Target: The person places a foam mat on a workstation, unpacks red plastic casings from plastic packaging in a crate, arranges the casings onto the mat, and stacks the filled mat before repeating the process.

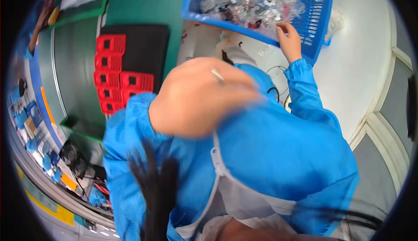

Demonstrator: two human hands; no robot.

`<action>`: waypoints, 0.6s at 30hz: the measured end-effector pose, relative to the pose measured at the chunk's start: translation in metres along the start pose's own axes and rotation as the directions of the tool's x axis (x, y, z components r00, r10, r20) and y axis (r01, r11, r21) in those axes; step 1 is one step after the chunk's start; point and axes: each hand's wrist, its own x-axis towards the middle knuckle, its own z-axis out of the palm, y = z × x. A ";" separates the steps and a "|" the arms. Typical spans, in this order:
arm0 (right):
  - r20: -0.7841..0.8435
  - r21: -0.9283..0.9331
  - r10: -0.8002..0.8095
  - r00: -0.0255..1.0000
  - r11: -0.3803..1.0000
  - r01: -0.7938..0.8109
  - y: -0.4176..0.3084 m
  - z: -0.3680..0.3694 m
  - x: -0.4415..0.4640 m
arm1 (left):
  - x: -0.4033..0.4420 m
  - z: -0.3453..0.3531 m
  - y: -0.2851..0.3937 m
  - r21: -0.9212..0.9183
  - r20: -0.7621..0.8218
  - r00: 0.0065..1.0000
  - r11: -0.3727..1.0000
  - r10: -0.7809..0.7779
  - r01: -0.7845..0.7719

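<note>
My left hand (204, 95), a ring on one finger, hangs close in front of my chest. Motion smears its fingers, so whether it holds anything cannot be made out. At the near rim of a blue plastic basket (320, 23) is my right hand (291, 43), its fingers bent together against clear plastic wrapping. Many small parts in clear plastic bags (257, 1), some red and some dark, fill the basket. Left of my left hand, several red plastic pieces (109, 62) with square openings and slotted panels lie in rows on a black pad (150, 49).
The black pad rests on a green work surface (139, 1). A green-edged bench section (74, 67) runs along the left. At the upper left, another person's arm (41, 21) reaches in. Clear plastic scraps (335, 23) lie beside the basket, and thin cables (278, 78) hang below it.
</note>
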 end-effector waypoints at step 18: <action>0.862 0.012 -0.177 0.475 0.944 0.330 0.089 0.145 0.078 | -0.023 0.101 -0.086 -0.624 -0.349 0.089 0.302 -0.933 0.720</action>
